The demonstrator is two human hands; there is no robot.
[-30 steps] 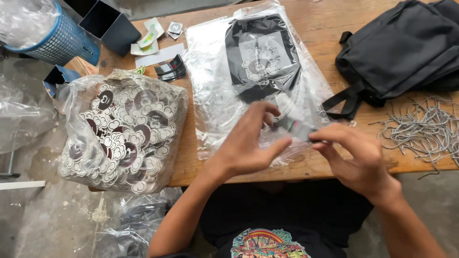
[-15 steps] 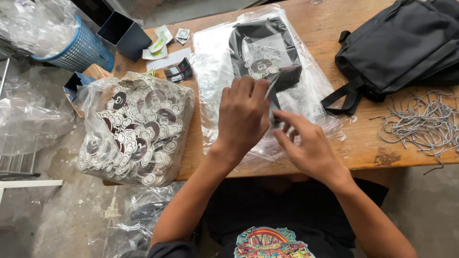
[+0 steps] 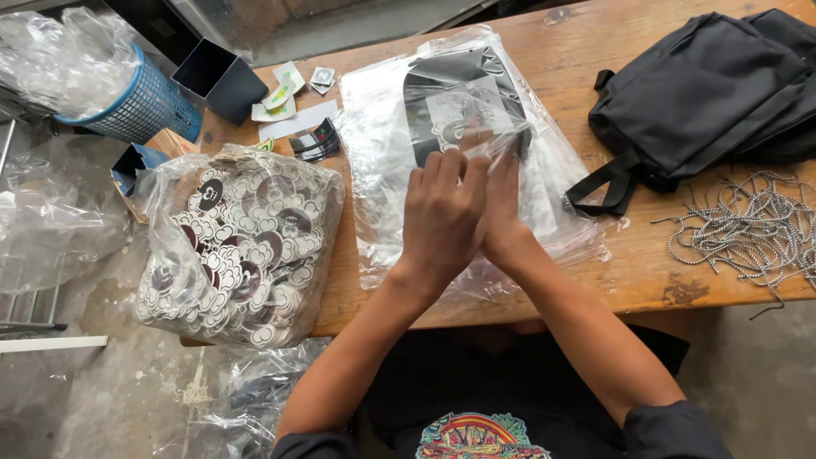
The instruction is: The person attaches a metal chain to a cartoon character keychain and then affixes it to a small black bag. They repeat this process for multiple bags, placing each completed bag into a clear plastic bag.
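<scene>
Directly beyond both hands [image 3: 463, 212], touching them, the bagged black item [image 3: 455, 110].

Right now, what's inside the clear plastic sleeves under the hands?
A black printed item shows inside the clear sleeves. The left hand and right hand cover the part beneath.

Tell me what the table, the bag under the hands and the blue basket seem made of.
Table: bare wood, with visible grain and stains. Bag: thin clear plastic film, glossy and creased. Basket: probably moulded plastic, judging by its blue open mesh.

Packing workshop: wooden bench [image 3: 595, 76], bagged stickers [image 3: 238, 246], cords [image 3: 748, 229].
</scene>
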